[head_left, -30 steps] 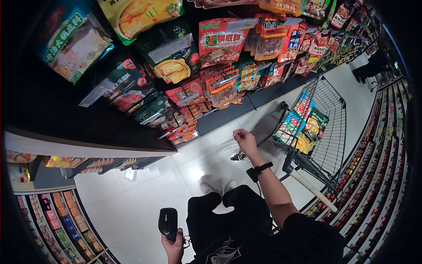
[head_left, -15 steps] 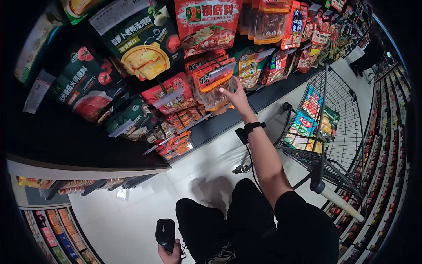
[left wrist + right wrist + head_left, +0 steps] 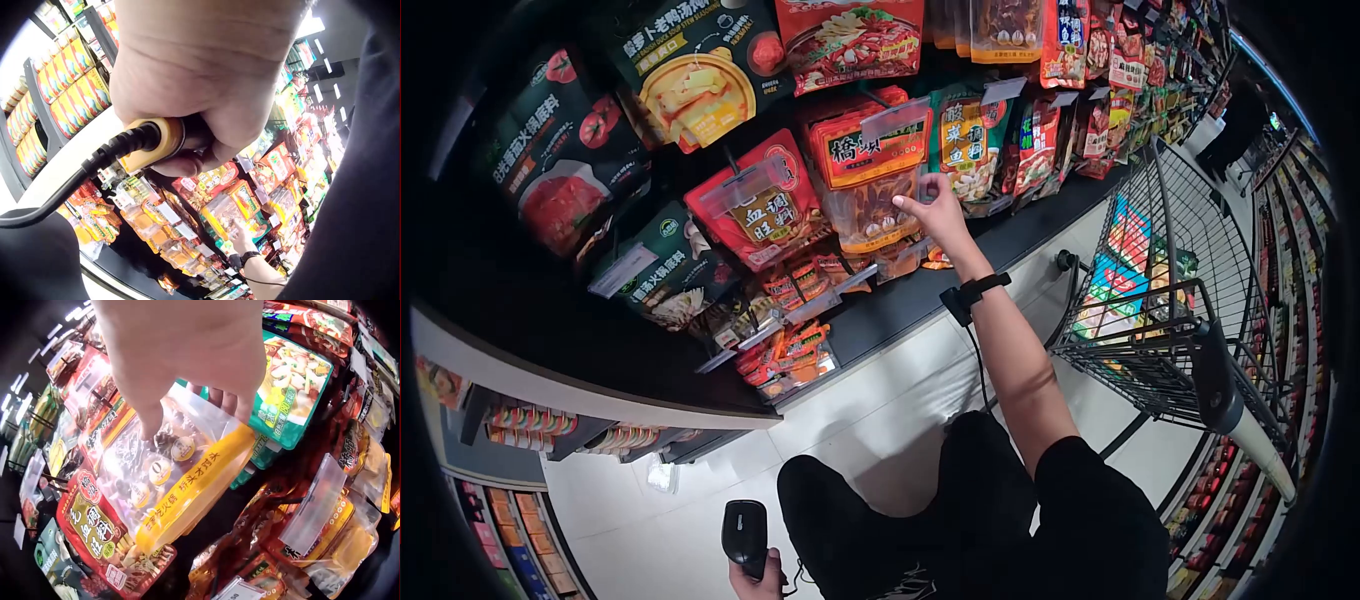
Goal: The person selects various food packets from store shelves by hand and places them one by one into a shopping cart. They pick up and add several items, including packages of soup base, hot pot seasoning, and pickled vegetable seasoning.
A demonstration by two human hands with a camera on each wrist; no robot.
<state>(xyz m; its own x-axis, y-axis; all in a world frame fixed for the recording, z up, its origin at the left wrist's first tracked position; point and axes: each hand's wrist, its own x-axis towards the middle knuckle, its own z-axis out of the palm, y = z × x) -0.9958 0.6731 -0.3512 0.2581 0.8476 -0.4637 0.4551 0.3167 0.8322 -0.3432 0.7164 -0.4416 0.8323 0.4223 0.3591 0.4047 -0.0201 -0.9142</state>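
Orange-and-clear packet (image 3: 857,195) hangs above the front edge of the dark shelf (image 3: 905,310), its side pinched in the right hand (image 3: 940,218); the left hand (image 3: 757,579) grips a black device (image 3: 745,532).

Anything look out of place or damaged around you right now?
A clear, plastic-looking item on the floor looks odd, lying off the shelving; I can't identify it. No damage shows on the pouch the right hand pinches.

The pouch (image 3: 866,212) hangs on the rack (image 3: 920,308), left of the cart (image 3: 1216,375); packets (image 3: 1122,270) lie inside the cart, a device (image 3: 745,532) in the left hand (image 3: 758,580).
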